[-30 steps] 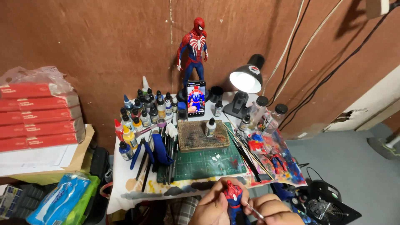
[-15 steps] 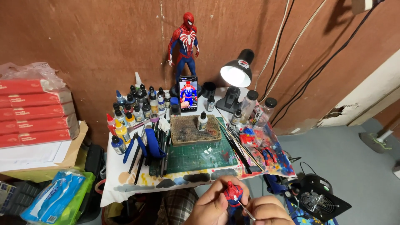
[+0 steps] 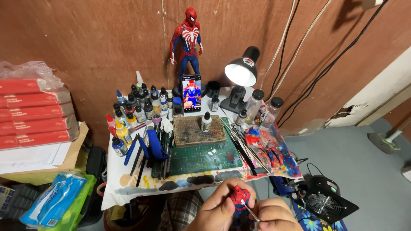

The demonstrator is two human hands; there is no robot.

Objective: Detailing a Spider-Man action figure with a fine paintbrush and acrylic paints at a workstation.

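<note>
small red/blue figurine [image 3: 239,197], upright, head up, gripped low-centre; thin brush [image 3: 252,213] tip touching it.

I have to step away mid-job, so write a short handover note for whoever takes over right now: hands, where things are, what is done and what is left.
Left hand: wrapped around a small red and blue figurine, held below the table's near edge.
Right hand: holds a thin brush, tip against the figurine's front.
On the table: green cutting mat, brown palette pad, paint bottles at back left, a phone propped upright, a lit lamp, a tall finished figure behind.
Done: the figurine already shows red and blue.
Left: detail work where the brush touches; how much remains cannot be told from here.
</note>
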